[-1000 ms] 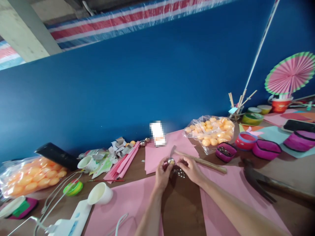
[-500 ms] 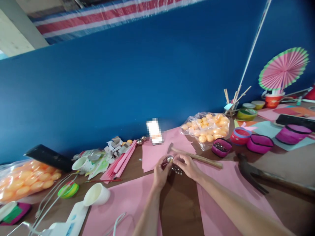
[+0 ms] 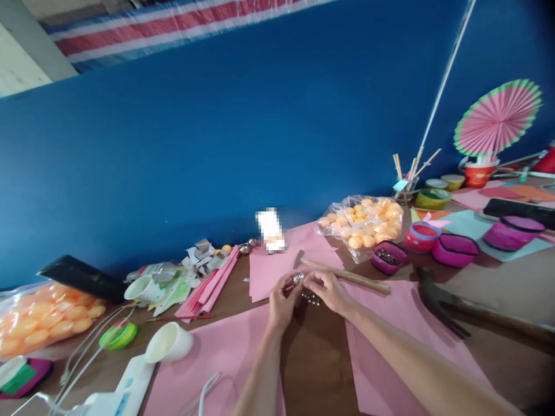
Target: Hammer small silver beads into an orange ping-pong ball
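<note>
Near the middle of the table, my left hand (image 3: 281, 303) is closed around a small shiny silvery ball (image 3: 298, 279), pinched between its thumb and fingers. My right hand (image 3: 327, 293) is just right of the ball, its thumb and fingertips pressed together. Whatever sits in that pinch is too small to make out. Below the fingers lies a cluster of small shiny metal pieces (image 3: 313, 299) on the brown tabletop. Behind my right hand, a small hammer (image 3: 359, 276) rests on the table, its wooden handle pointing right.
Pink paper sheets (image 3: 208, 361) flank my arms. A claw hammer (image 3: 442, 300) lies at right, beside a purple container (image 3: 389, 258) of small dark pieces. Bagged orange balls (image 3: 364, 222) sit behind. At left are a white cup (image 3: 170, 342) and a power strip (image 3: 132, 387).
The whole view has shifted slightly. My hands stay together at the shiny ball, with hardly any movement of the fingers.
</note>
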